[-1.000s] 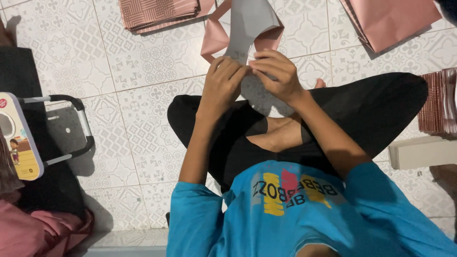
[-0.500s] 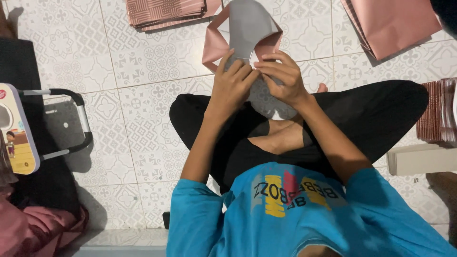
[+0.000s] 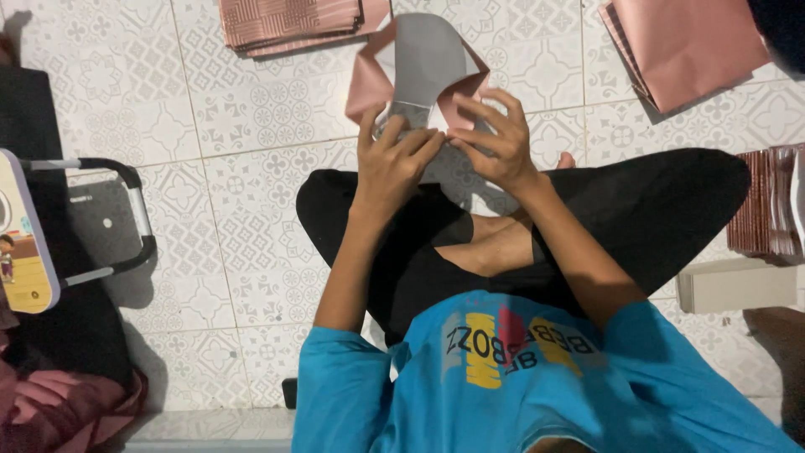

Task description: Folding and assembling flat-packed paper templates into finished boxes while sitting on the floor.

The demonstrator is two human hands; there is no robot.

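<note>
A stack of flat pink patterned paper sheets [image 3: 289, 23] lay on the tiled floor, left of the half-folded pink-and-grey paper bag [image 3: 423, 71]. The left hand [image 3: 392, 164] pinched the bag's lower edge; just beside it, the right hand [image 3: 495, 143] pinched it too, fingers spread.

Both hands, left hand [image 3: 392, 164] and right hand [image 3: 496, 143], pinch a pink-and-grey folded paper piece [image 3: 419, 63] above the tiled floor [image 3: 251, 210].

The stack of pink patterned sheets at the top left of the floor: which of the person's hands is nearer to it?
Left. The left hand grips the folded pink-and-grey paper on the side facing the stack of pink patterned sheets; the right hand holds the paper's far side.
</note>
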